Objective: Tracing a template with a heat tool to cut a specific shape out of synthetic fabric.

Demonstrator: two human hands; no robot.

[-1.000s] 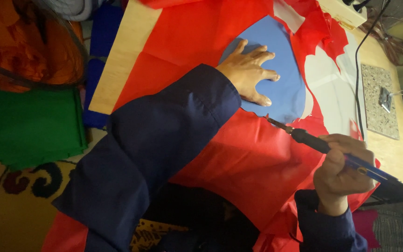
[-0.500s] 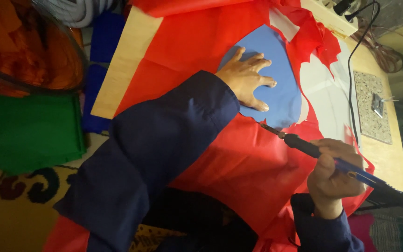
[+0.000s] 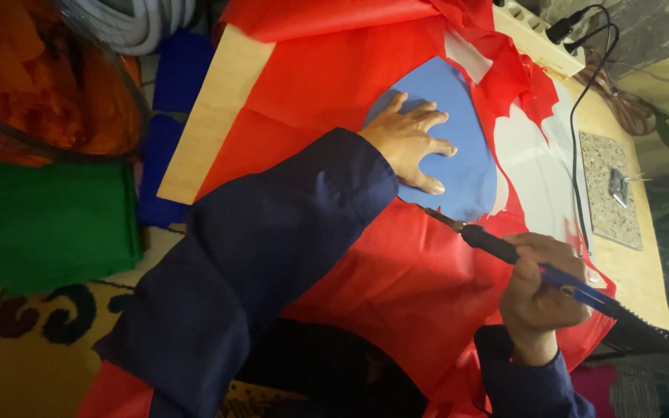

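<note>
Two hands, rounded blue template (image 3: 462, 166), creased red fabric (image 3: 327, 85), slim soldering iron (image 3: 505, 248)

The left hand (image 3: 410, 147) and its dark sleeve (image 3: 257, 263) cover part of the blue template (image 3: 466, 166); the tool's (image 3: 497, 244) tip is too small to tell; the orange basket (image 3: 32, 77) runs off the frame's edge
</note>
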